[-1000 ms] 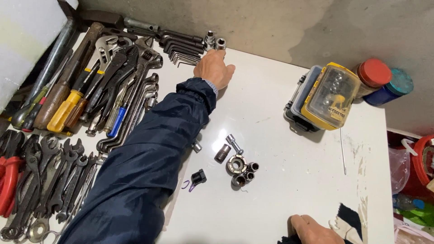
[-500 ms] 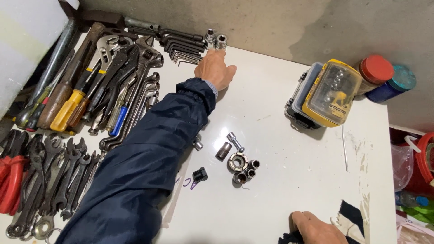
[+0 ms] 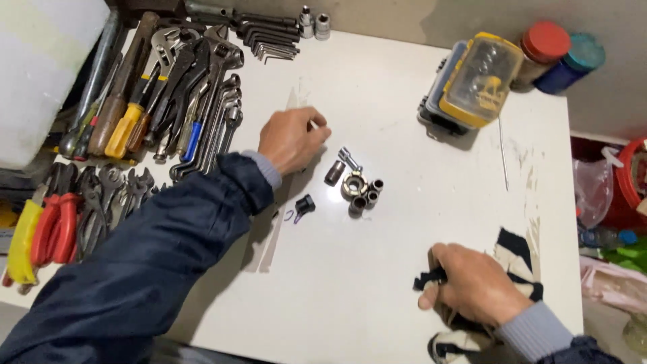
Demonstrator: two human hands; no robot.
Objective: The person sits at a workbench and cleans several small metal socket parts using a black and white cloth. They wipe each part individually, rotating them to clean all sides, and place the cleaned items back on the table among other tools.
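Hovering over the white table (image 3: 404, 121), the left hand (image 3: 291, 140) sits just left of the cluster of sockets (image 3: 356, 185); fingers curled together, pinching something small and pale at the fingertips, can't tell what it is. Cluster is the landmark: several short metal sockets plus a larger ring-shaped piece, all touching or nearly so, mid-table. A small black part (image 3: 304, 204) lies just below-left of the cluster, near the left cuff.

Right hand (image 3: 475, 283) is well below-right of the cluster, near the table's front edge, closed on a black-and-white striped cloth (image 3: 515, 259); a dark bit of it sticks out by the thumb.

Far left of the cluster: rows of wrenches and pliers (image 3: 195, 101), red-handled pliers (image 3: 57, 222) lower down. Above-left of it, at the table's back edge: hex keys (image 3: 273, 37) and two upright sockets (image 3: 315, 23). Above-right: a clear yellow-trimmed bit case (image 3: 478, 81), then a red-lidded jar (image 3: 542, 47) and a blue-lidded jar (image 3: 571, 62) beyond it.
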